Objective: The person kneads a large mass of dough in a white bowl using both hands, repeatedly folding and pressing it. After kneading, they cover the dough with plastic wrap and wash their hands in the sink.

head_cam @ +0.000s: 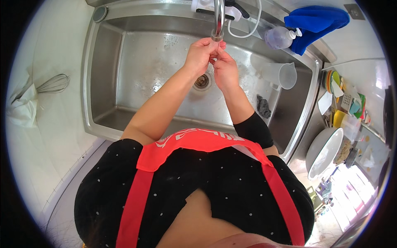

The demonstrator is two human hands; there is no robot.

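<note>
My left hand (199,55) and my right hand (225,66) meet directly below the metal faucet spout (219,21), fingers touching one another. Water seems to run over them. Whether a small thing lies between the fingers cannot be told. Beneath the hands is the drain (202,81) of the stainless steel sink (149,68). To the right in the basin lies a translucent plastic measuring jug (287,76) on its side, with a dark grey scouring pad or cloth (263,106) nearer to me.
A pump bottle (277,37) and a blue cloth (316,23) are at the sink's back right. A wire whisk (54,84) lies at left by a white bag (24,107). On the right counter are a large white bowl (324,153) and several utensils.
</note>
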